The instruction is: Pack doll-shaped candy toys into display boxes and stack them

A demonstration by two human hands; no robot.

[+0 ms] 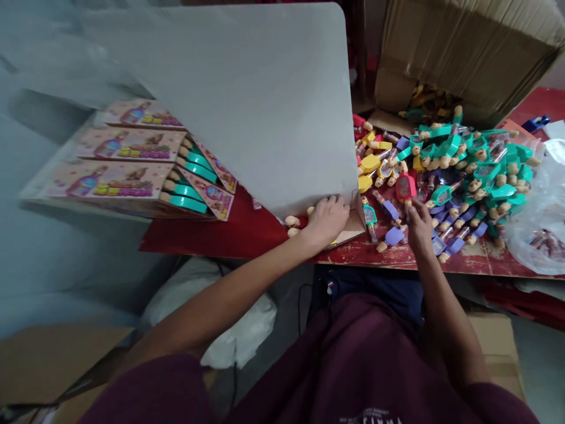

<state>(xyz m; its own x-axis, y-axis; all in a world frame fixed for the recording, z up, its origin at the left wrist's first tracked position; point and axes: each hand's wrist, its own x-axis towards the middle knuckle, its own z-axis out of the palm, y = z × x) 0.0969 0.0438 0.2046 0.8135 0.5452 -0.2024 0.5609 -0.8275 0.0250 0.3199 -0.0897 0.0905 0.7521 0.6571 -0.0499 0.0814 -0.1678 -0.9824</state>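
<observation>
My left hand (327, 219) rests with curled fingers on the lower edge of a large grey-white raised box lid (265, 100), holding it at the front of the red table (212, 232). My right hand (418, 227) is closed on a red popsicle-shaped toy (405, 187), lifted slightly above the table edge. Around it lie purple toys (391, 209) and a heap of teal, yellow and purple toys (477, 165) with small bear-like figures.
Pink display boxes (128, 144) filled with teal toys are stacked at left. A big cardboard carton (463, 53) stands at back right. A clear plastic bag (541, 212) lies at right. A white bag (238, 335) and cardboard sit on the floor.
</observation>
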